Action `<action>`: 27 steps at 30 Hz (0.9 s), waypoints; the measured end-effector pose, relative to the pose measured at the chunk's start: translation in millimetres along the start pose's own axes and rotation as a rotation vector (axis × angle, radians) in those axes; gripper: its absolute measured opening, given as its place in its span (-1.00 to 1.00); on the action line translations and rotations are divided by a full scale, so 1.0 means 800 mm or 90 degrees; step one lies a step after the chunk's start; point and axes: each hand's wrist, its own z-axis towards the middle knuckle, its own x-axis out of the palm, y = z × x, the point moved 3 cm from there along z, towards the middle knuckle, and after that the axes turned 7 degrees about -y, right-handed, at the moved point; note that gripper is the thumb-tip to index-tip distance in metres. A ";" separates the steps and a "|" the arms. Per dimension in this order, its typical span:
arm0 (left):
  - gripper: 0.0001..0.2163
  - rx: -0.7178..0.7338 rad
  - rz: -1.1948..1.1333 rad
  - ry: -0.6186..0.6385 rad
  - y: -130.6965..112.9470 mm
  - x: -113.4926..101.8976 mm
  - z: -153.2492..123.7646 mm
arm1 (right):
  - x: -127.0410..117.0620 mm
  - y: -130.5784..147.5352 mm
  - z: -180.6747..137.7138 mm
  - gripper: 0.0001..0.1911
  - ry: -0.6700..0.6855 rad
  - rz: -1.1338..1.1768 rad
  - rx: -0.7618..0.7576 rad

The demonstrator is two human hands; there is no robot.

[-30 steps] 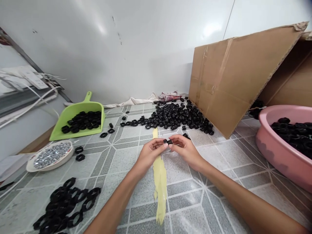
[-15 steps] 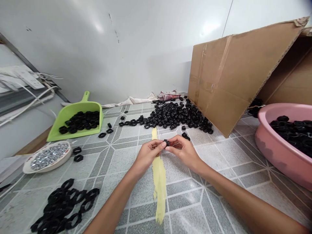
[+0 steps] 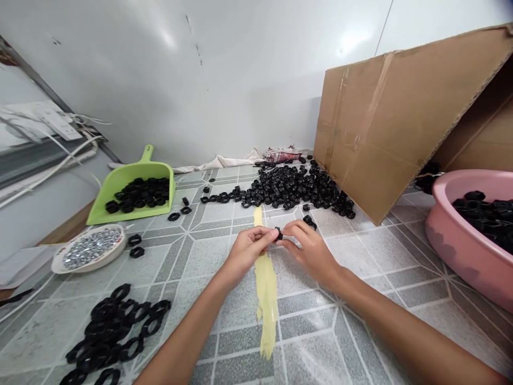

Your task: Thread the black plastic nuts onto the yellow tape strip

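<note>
A small black ring (image 3: 279,233) is pinched between the fingertips of both hands, above the tiled surface. My left hand (image 3: 250,247) grips its left side with thumb and fingers. On its right side, the fingertips of my right hand (image 3: 308,247) close on it too. Just beyond the hands lies a large heap of similar black rings (image 3: 296,184). A looser pile of black rings (image 3: 108,326) is at the near left, beside my left forearm. Fingers partly cover the held ring, so its details are hard to see.
A green dustpan (image 3: 132,216) holding black rings and a white dish (image 3: 120,248) of small shiny metal pieces stand at left. At right are a tilted cardboard box (image 3: 385,133) and a pink basin (image 3: 436,214) with black pieces. Yellow tape (image 3: 267,305) runs along the tiles.
The held ring has turned a little, and the right-hand fingers have shifted around it. The whole view has swung slightly left, so the surroundings appear farther right.
</note>
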 end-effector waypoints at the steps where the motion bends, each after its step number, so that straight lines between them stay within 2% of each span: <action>1: -0.68 -0.001 -0.009 -0.002 0.000 0.000 0.000 | -0.001 -0.001 0.001 -0.91 0.000 0.015 0.026; 6: -0.61 -0.027 -0.052 -0.049 0.007 0.000 0.002 | 0.001 -0.019 0.008 -0.75 0.014 0.173 0.224; 10: -0.61 -0.017 -0.010 -0.042 0.008 -0.001 0.001 | 0.006 -0.033 0.011 -0.76 0.069 0.230 0.273; 15: -0.69 0.043 0.034 -0.013 0.000 0.001 -0.001 | 0.004 -0.026 0.007 -0.78 0.064 0.178 0.207; 18: -0.68 0.041 0.028 -0.022 -0.002 0.002 -0.001 | -0.001 -0.014 0.004 -0.82 0.023 0.077 0.127; 21: -0.67 0.030 0.015 -0.021 0.000 0.003 -0.001 | -0.003 -0.008 0.004 -0.81 -0.008 0.036 0.059; 24: -0.66 0.028 0.006 -0.020 0.002 0.003 0.000 | -0.002 -0.008 0.004 -0.80 -0.013 0.035 0.038; 27: -0.65 0.033 0.002 -0.017 0.003 0.001 0.000 | -0.002 -0.010 0.004 -0.81 -0.009 0.037 0.058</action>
